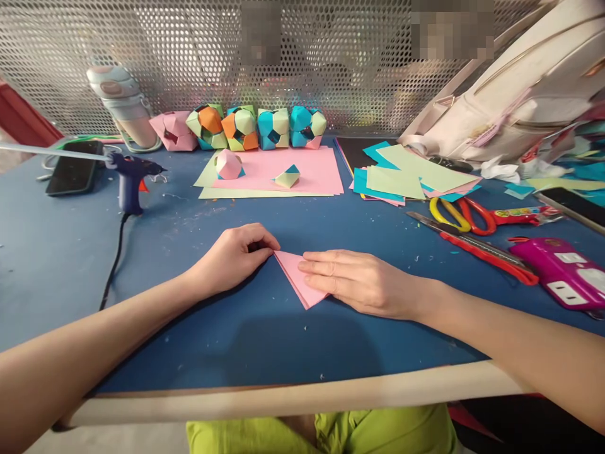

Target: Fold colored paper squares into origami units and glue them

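A folded pink paper triangle lies on the blue table between my hands, one point toward me. My left hand pinches its left corner between thumb and forefinger. My right hand lies flat over the paper's right part, fingers stretched out and pressing it down, so that part is hidden. Behind, on stacked pink and green sheets, sit a small pink paper ball and a small green and blue folded piece.
Several folded paper balls line the mesh partition. A glue gun, phone and bottle are at left. Paper pieces, scissors, a cutter knife, a magenta power strip and a backpack are at right.
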`<state>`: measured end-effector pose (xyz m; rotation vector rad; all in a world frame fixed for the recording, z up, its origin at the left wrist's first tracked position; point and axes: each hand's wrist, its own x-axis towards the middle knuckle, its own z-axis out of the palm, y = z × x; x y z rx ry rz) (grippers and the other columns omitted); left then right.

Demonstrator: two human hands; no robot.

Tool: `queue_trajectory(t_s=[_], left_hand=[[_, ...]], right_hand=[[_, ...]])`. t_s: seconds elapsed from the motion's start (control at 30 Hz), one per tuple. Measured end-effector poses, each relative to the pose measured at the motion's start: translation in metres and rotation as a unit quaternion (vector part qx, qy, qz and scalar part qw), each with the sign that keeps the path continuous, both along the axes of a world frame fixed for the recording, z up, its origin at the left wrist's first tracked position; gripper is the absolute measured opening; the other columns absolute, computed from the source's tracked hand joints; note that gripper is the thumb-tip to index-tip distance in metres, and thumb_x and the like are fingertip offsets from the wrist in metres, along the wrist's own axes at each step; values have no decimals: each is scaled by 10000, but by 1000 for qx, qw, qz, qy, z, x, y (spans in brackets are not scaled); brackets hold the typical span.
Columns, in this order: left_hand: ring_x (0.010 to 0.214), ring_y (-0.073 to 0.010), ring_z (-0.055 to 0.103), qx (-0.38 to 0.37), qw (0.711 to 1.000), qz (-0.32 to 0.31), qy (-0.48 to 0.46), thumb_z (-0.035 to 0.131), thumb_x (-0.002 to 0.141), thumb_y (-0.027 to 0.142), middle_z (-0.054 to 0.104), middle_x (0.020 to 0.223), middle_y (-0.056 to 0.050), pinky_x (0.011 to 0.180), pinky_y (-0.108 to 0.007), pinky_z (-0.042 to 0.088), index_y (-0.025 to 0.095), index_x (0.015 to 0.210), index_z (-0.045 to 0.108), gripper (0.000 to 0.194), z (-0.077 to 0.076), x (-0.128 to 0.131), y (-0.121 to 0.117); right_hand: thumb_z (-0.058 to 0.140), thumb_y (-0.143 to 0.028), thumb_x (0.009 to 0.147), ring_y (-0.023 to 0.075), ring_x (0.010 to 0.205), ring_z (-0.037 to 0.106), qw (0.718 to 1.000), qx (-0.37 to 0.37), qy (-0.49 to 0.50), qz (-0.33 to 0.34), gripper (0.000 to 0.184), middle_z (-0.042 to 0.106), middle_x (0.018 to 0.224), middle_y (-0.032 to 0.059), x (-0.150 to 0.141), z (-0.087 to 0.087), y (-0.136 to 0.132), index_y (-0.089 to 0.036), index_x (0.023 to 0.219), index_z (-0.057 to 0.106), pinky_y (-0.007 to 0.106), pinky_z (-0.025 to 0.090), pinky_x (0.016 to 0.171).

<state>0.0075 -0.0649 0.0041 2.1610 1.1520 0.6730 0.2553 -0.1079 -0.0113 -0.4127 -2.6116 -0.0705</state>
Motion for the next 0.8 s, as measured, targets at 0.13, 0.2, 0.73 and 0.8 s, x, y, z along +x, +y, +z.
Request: queue_trajectory(t_s=[0.13,0.2,0.73,0.8], left_hand=[[802,-174,608,7,1000,-5,8,515,774,226,670,834,-17,766,-284,471,200,763,663,151,-2,0,0],[807,-173,610,12,1000,-10,7,509,778,220,670,837,-17,771,-284,472,200,764,665,158,-2,0,0],[797,-171,602,13,1000,-8,1,537,771,232,666,839,-18,780,-278,459,199,745,684,153,1,2,-1],[798,-172,605,19,1000,-8,3,533,775,233,668,839,-17,779,-277,460,200,748,685,158,0,1,-1]], right_hand=[[438,-109,938,219,1287,482,1000,-11,-16,0,266,641,1230,135,0,1,-1,-105,1109,641,376,504,1025],[433,-104,933,219,1300,466,1000,-16,-21,2,275,635,1239,138,0,0,-2,-100,1116,638,378,495,1037],[410,-102,925,220,1332,427,998,-41,-45,7,305,607,1270,166,1,1,-4,-86,1139,628,395,451,1079],[411,-110,927,224,1316,448,998,-33,-48,3,302,613,1264,159,1,1,-4,-91,1128,634,391,461,1067]])
